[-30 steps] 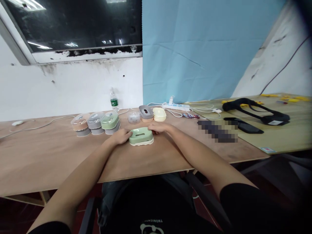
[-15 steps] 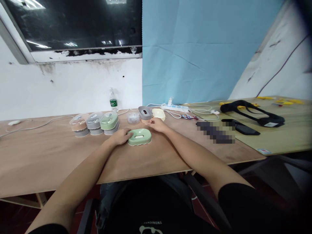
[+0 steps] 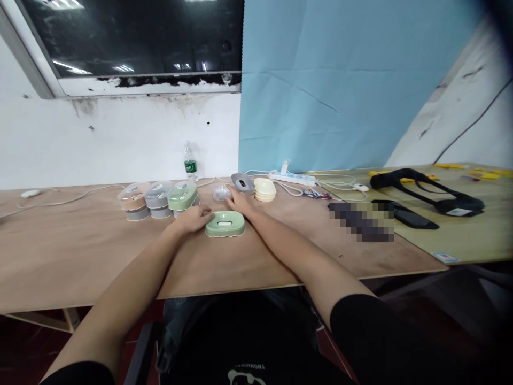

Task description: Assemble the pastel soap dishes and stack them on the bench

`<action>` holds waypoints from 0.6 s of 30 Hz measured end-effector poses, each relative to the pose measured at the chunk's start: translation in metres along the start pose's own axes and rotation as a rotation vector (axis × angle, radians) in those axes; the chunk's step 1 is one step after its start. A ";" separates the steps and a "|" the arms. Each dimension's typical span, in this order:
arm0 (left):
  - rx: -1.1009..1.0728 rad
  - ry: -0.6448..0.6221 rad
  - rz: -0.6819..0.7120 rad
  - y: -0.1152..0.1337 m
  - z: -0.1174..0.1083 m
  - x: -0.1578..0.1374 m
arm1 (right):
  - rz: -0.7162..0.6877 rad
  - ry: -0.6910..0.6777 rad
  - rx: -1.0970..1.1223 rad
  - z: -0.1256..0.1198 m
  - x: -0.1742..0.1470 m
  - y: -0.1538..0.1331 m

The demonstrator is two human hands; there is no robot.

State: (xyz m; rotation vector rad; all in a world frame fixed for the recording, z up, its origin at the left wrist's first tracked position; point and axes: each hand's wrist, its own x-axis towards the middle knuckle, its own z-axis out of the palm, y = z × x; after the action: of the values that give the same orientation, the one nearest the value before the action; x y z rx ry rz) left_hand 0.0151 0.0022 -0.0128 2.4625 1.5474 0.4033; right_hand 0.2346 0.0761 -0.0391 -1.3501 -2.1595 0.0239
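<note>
- Hands apart: your left hand [image 3: 195, 218] is at the green box [image 3: 225, 232], while your right hand [image 3: 239, 202] reaches beyond it, farther back over the table [image 3: 100, 251].
- Your left fingertips lie at the green box's left end; whether they clamp it cannot be told from this angle.
- Your right fingertips are at the right edge of the clear lid [image 3: 220, 193]; a firm grip cannot be made out.
- The green box sits flat in front of you, between your forearms, with a pale oblong in the middle of its top.
- Just behind your right hand is the gray tray [image 3: 245, 182], and to its right the cream stack [image 3: 265, 190].
- Left of the clear lid you have 3 lidded boxes [image 3: 156, 194] in a row, peach, gray and green, with gray parts beneath.
- Behind them, near the wall, stands the water bottle [image 3: 190, 164]; the power strip [image 3: 292, 178] lies behind the cream stack.
</note>
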 end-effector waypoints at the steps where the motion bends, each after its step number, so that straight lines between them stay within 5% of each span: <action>1: -0.008 -0.009 0.016 0.001 0.001 0.000 | 0.004 -0.007 0.014 0.000 0.001 0.000; 10: -0.027 -0.024 0.045 0.001 0.009 0.003 | 0.138 0.136 0.221 -0.015 -0.007 0.008; 18: -0.054 0.103 -0.073 0.013 0.015 0.002 | 0.098 0.317 0.418 -0.039 -0.036 0.010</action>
State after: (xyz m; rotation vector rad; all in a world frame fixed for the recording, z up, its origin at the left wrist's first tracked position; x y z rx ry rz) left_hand 0.0323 -0.0022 -0.0229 2.3707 1.6381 0.5599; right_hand 0.2723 0.0403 -0.0268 -1.1281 -1.7061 0.2668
